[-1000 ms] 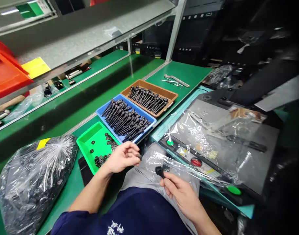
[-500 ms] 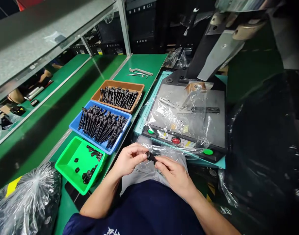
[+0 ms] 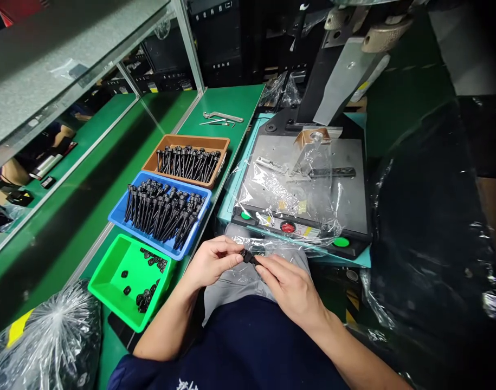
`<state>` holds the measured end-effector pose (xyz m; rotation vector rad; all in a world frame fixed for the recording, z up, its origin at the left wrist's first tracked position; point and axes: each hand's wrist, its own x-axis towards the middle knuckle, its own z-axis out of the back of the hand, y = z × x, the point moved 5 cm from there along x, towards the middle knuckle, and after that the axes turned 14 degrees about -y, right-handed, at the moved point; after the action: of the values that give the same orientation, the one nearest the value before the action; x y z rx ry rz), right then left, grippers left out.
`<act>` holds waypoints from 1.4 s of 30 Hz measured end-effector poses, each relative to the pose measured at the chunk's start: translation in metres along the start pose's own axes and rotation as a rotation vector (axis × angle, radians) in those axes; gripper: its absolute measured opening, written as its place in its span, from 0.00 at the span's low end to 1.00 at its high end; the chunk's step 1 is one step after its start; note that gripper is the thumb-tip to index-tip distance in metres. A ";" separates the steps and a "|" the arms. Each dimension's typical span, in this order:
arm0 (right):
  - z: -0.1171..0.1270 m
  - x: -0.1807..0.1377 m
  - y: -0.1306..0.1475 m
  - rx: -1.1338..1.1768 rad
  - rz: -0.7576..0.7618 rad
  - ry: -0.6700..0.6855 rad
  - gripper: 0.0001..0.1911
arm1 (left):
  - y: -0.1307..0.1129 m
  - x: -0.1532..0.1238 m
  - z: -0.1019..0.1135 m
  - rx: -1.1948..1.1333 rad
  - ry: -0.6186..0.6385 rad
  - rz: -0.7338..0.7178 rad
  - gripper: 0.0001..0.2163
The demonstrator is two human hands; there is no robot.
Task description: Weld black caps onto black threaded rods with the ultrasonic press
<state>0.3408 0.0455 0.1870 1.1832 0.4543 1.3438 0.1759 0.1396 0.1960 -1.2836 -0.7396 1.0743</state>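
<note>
Above my lap, both hands meet on a black plastic part (image 3: 248, 256) with a thick head and a thinner stem. My left hand (image 3: 217, 262) pinches the head end between thumb and fingers; whether a separate small piece sits there I cannot tell. My right hand (image 3: 290, 284) is closed around the stem, hiding most of it. Left of my hands, a blue bin (image 3: 182, 250) holds many long black ribbed parts (image 3: 162, 211) with thick heads. Small black square pieces (image 3: 145, 299) with holes lie in the green bin (image 3: 105, 271).
A brown bin (image 3: 219, 142) of similar black parts stands behind the blue one. Beyond it lie a wrench (image 3: 227, 116) and thin rods. To the right is a machine base (image 3: 349, 206) under clear plastic film, with green buttons and a red one. A plastic bag (image 3: 56, 336) sits front left.
The camera view has shifted slightly. Both hands still hold the black part, and its head now shows more clearly between the fingers.
</note>
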 end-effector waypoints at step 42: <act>0.053 -0.022 -0.075 0.820 -0.699 -0.245 0.18 | -0.035 0.013 -0.136 0.110 0.239 -0.500 0.21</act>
<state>0.4168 0.0195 0.1372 1.6046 1.1765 0.3771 0.3113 0.1020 0.2043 -1.0349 -0.7545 0.5387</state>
